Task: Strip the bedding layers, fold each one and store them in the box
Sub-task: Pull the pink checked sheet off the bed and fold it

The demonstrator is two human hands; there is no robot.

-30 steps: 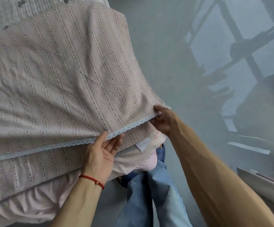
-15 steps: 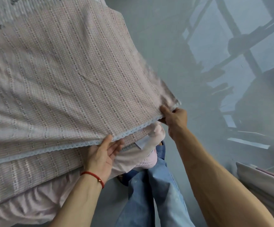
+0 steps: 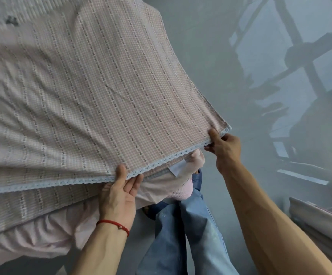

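Observation:
A pink checked sheet (image 3: pixel 105 100) with a pale blue lace hem is lifted off the bed and stretched toward me. My left hand (image 3: pixel 121 191) pinches the lace hem near its middle, thumb on top and fingers underneath. My right hand (image 3: pixel 223 147) pinches the sheet's near right corner, held out over the floor. Under the lifted sheet lie a second fold of the same checked fabric (image 3: pixel 32 203) and a plain pale pink layer (image 3: pixel 48 233) on the bed. A white label (image 3: pixel 178 166) hangs below the hem.
Glossy grey floor (image 3: pixel 210 56) runs along the bed's right side, with window reflections on it. A white-edged object (image 3: pixel 319 217) stands at the right bottom corner. My legs in blue jeans (image 3: pixel 183 235) stand against the bed's end. A quilted white cover (image 3: pixel 6 14) shows at top left.
Both hands have raised the lace hem, and my right hand has carried the corner outward to the right, stretching the sheet tighter.

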